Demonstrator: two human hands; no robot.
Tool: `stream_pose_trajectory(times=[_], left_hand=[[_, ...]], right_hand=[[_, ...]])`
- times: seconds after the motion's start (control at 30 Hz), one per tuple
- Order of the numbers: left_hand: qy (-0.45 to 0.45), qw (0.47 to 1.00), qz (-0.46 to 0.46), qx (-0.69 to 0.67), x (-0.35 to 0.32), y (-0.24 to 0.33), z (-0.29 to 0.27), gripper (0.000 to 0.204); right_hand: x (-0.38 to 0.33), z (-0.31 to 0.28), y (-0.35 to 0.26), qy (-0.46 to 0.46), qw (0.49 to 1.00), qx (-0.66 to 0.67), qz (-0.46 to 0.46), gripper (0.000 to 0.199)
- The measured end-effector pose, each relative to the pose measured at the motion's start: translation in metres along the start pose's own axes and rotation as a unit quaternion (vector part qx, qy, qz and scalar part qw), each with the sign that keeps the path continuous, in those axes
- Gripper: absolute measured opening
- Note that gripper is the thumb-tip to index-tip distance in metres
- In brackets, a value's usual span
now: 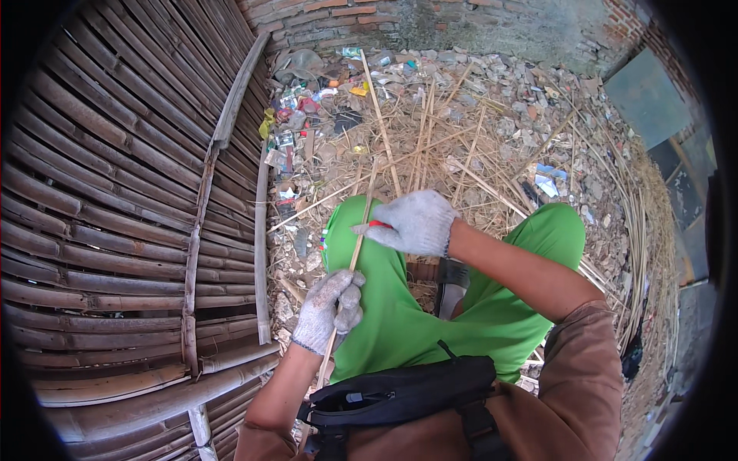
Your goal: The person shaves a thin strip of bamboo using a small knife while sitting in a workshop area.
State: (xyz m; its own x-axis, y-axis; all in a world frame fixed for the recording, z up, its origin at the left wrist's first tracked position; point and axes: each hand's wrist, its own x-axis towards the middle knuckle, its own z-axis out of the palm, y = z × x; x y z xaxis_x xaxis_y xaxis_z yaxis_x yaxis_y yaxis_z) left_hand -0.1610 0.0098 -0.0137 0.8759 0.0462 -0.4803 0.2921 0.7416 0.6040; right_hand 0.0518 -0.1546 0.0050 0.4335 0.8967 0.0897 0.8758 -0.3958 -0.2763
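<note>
A long, thin bamboo strip (357, 250) slants over my left thigh, from past my knee down toward my waist. My left hand (327, 309), in a pale grey knit glove, is closed around its middle. Farther up the strip, my right hand (421, 221), gloved alike, is closed on a small knife (379, 223). Red shows on the knife by the fingers, and a short greyish tip lies against the strip. The glove hides most of the knife.
A bamboo slat panel (123, 223) stands along the left. Split bamboo strips (423, 138), shavings and litter cover the rubble ground ahead. A brick wall (430, 27) closes the far side. Sheet panels (648, 98) and long strips (636, 284) lie right. A black waist bag (403, 392) rests at my lap.
</note>
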Motion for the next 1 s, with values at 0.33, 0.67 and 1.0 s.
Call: stream_pose_trajectory(times=[0.33, 0.67, 1.0], left_hand=[[0.017, 1.0, 0.001, -0.017, 0.002, 0.001, 0.007, 0.027], [0.041, 0.999, 0.015, 0.005, -0.001, 0.005, 0.015, 0.024], [0.045, 0.995, 0.021, 0.083, -0.035, -0.004, 0.005, 0.028]], right_hand=[[0.016, 0.0, 0.024, 0.0, 0.999, -0.007, 0.04, 0.065], [0.027, 0.002, 0.04, 0.003, 1.0, -0.015, 0.007, 0.057], [0.015, -0.004, 0.181, 0.036, 0.947, -0.042, 0.317, 0.066]])
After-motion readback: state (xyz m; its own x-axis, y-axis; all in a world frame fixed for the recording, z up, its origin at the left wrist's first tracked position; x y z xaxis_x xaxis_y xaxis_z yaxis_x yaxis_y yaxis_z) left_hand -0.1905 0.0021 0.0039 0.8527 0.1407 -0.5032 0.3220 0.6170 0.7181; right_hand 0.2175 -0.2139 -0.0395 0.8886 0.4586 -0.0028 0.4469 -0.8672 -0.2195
